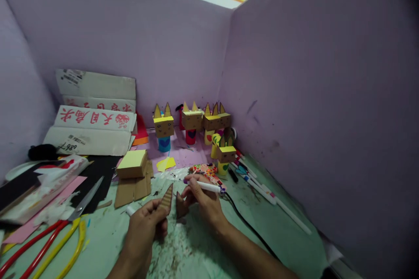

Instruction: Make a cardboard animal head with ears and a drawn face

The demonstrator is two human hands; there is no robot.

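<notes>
My left hand (147,222) pinches a striped cardboard triangle (166,198), its point upward. Beside it, a second, darker cardboard triangle (180,205) is between the fingertips of my right hand (204,200). Across the fingers of that hand runs a white pen (207,186) with a purple end; a black cord (250,226) trails from near its other end, and I cannot tell if they join. A white stick end (130,210) pokes out behind my left hand. Just beyond stands a box-headed cardboard figure (225,154) with green ears and a yellow body.
More box-headed figures (164,128) stand at the back. Left are a yellow-topped cardboard box (132,165), large red-and-yellow-handled scissors (73,222), folded cardboard (94,117) and paper scraps. Several markers (262,189) lie along the right. Purple walls (294,96) enclose the green table (262,222).
</notes>
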